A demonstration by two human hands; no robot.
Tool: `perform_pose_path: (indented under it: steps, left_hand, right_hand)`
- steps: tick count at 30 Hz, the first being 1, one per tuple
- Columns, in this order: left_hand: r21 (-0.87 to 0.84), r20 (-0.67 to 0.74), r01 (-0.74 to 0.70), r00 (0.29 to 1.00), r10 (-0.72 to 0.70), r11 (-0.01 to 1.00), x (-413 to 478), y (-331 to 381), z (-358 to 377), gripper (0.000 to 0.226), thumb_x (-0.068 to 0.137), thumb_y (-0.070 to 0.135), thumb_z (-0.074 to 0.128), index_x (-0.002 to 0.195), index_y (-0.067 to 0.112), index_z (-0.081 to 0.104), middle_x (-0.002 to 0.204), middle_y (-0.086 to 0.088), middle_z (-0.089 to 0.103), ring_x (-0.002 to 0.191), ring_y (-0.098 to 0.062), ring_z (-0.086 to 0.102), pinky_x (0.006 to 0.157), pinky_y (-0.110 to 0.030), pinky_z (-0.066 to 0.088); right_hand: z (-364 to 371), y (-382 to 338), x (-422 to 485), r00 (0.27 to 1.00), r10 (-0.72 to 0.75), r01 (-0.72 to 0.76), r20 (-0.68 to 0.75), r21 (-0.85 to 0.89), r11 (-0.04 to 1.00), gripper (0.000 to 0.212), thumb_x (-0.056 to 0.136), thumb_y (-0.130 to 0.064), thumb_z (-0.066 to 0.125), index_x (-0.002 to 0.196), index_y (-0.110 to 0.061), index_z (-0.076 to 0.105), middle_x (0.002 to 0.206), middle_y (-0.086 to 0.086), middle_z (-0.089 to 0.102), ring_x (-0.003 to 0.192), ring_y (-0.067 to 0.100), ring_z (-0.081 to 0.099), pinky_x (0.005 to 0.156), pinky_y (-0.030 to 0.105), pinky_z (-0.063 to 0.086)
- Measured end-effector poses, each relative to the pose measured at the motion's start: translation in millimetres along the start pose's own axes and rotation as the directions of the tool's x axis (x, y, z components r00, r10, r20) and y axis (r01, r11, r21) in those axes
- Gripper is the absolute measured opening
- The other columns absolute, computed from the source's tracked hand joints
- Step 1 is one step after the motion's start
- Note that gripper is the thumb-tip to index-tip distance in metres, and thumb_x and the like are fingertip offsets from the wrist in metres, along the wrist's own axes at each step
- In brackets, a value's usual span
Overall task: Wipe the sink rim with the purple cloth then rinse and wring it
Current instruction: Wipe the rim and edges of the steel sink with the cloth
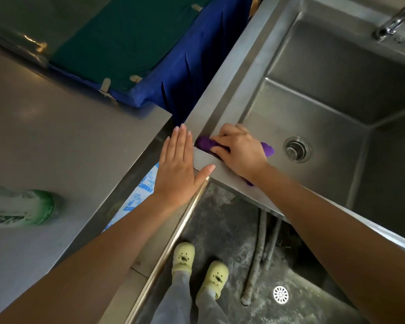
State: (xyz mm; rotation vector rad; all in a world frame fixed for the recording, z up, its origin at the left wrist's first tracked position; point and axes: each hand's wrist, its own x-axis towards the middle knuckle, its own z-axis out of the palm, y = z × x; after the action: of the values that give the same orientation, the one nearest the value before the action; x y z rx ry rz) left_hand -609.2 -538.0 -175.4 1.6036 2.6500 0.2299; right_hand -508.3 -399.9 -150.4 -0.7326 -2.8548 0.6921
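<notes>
the purple cloth [206, 143] lies bunched on the near left corner of the sink rim [229, 90], pressed under the right hand [240, 150]. the fingers [220, 149] of that hand are curled down over it, closed on the fabric, with one crumpled end poking out past the fingertips toward the corner and another end sticking out behind the knuckles over the basin; a small scrap also shows below the wrist on the front lip. the left hand [179, 167] is flat and open, fingers straight and together, thumb spread out to the side, holding nothing; it rests at the outer corner of the rim, just beside the cloth but not touching it.

the sink is brushed stainless steel, a deep square basin with a round metal drain strainer [297, 149] in its floor and a chrome tap [393, 22] at the far edge. a steel counter [56, 127] adjoins on the left, carrying a blurred green bottle [21, 206]. behind the gap between them hangs blue fabric [180, 71] around a green sheet. below, pale yellow clogs [200, 267] stand on stained concrete near grey hoses [257, 253] and a white floor drain [281, 295].
</notes>
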Motion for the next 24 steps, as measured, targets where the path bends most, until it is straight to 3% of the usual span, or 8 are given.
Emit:
perform_pose_path:
  steps: [3,7,12,15,18,20,24]
  left_hand:
    - [0.020,0.021,-0.017,1.000,0.017,1.000,0.7,-1.9,-1.0,0.092,0.089,0.068,0.013,0.142,-0.005,0.028,0.151,-0.023,0.028,0.142,-0.033,0.023,0.116,-0.040,0.014]
    - [0.029,0.052,-0.026,0.998,0.025,0.999,0.8,-2.0,-0.7,0.092,0.088,0.069,0.012,0.142,-0.005,0.027,0.151,-0.023,0.028,0.141,-0.033,0.023,0.115,-0.043,0.018]
    - [-0.007,0.049,0.001,0.999,0.000,1.000,0.1,2.2,-2.9,0.089,0.086,0.068,0.001,0.147,0.003,0.010,0.157,-0.017,0.008,0.144,-0.024,-0.002,0.117,-0.039,-0.003]
    - [-0.072,0.084,-0.177,0.980,0.182,0.982,1.6,26.8,-2.1,0.077,0.091,0.060,-0.001,0.148,0.011,0.015,0.156,-0.012,0.013,0.145,-0.022,0.005,0.118,-0.036,-0.002]
    - [-0.147,0.105,-0.253,0.957,0.270,0.956,5.9,58.3,-0.7,0.071,0.094,0.055,-0.001,0.147,0.013,0.022,0.154,-0.010,0.026,0.144,-0.022,0.020,0.117,-0.034,0.003]
    - [-0.162,0.107,-0.227,0.963,0.246,0.960,8.3,65.3,-0.9,0.071,0.094,0.053,-0.001,0.146,0.013,0.025,0.153,-0.009,0.029,0.144,-0.021,0.022,0.117,-0.033,0.004]
    - [-0.041,0.117,-0.247,0.961,0.251,0.968,7.0,68.1,0.9,0.065,0.096,0.043,0.012,0.135,0.004,0.046,0.144,-0.012,0.044,0.138,-0.024,0.036,0.116,-0.035,0.010]
  right_hand:
    - [-4.6,5.1,-13.8,0.999,0.044,-0.044,-0.010,0.014,0.999,0.027,0.092,-0.031,0.053,0.111,-0.018,0.067,0.100,0.002,0.058,0.098,0.020,0.045,0.073,0.030,0.040]
    - [-11.7,24.6,-57.1,0.986,0.145,-0.138,-0.078,0.084,0.987,0.024,0.091,-0.030,0.056,0.105,-0.017,0.070,0.095,0.000,0.060,0.090,0.014,0.041,0.076,0.033,0.044]
    - [-14.3,34.2,-103.8,0.951,0.254,-0.255,-0.176,0.015,0.967,0.041,0.092,-0.042,0.038,0.112,-0.020,0.066,0.101,0.000,0.060,0.088,0.023,0.047,0.079,0.039,0.044]
    - [-11.4,24.4,-110.7,0.930,0.321,-0.345,-0.181,-0.122,0.931,0.047,0.094,-0.043,0.026,0.122,-0.021,0.057,0.119,0.001,0.057,0.106,0.026,0.050,0.095,0.040,0.039]
    - [-9.5,24.9,-111.8,0.958,0.246,-0.267,-0.150,-0.138,0.954,0.051,0.096,-0.041,0.021,0.141,-0.024,0.038,0.147,0.001,0.042,0.136,0.028,0.036,0.114,0.045,0.023]
    - [-10.1,29.9,-110.3,0.977,0.194,-0.202,-0.094,-0.085,0.976,0.050,0.096,-0.041,0.022,0.143,-0.027,0.034,0.147,-0.002,0.041,0.137,0.025,0.037,0.114,0.043,0.027]
    - [-6.7,32.4,-108.3,0.964,0.202,-0.203,-0.174,0.011,0.979,0.039,0.094,-0.033,0.037,0.127,-0.025,0.056,0.122,-0.005,0.065,0.115,0.018,0.059,0.094,0.036,0.049]
